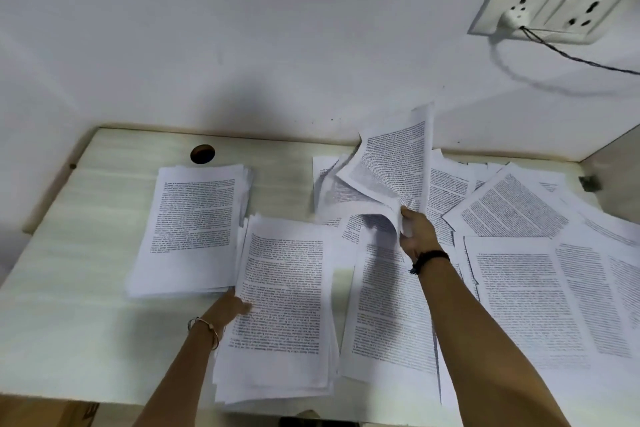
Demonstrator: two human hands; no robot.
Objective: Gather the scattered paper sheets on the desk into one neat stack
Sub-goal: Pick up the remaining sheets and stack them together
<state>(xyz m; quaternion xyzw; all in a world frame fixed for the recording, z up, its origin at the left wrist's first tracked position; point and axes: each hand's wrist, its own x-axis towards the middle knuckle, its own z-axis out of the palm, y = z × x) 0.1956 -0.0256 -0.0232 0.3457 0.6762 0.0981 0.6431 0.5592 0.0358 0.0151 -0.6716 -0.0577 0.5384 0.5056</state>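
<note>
Fingers (pixel 408 218) of our right hand (pixel 417 236) pinch the edge of a few lifted sheets (pixel 391 170) at one o'clock, curling them clear of the scattered sheets (pixel 519 288) at three, likely so nothing drags along. Our left hand (pixel 232 309) clamps a gathered bundle (pixel 284 305) at six, thumb on top and the other fingers hidden, beside the stack (pixel 194 218) at ten on the desk (pixel 79 253) — no tray or box in sight.
</note>
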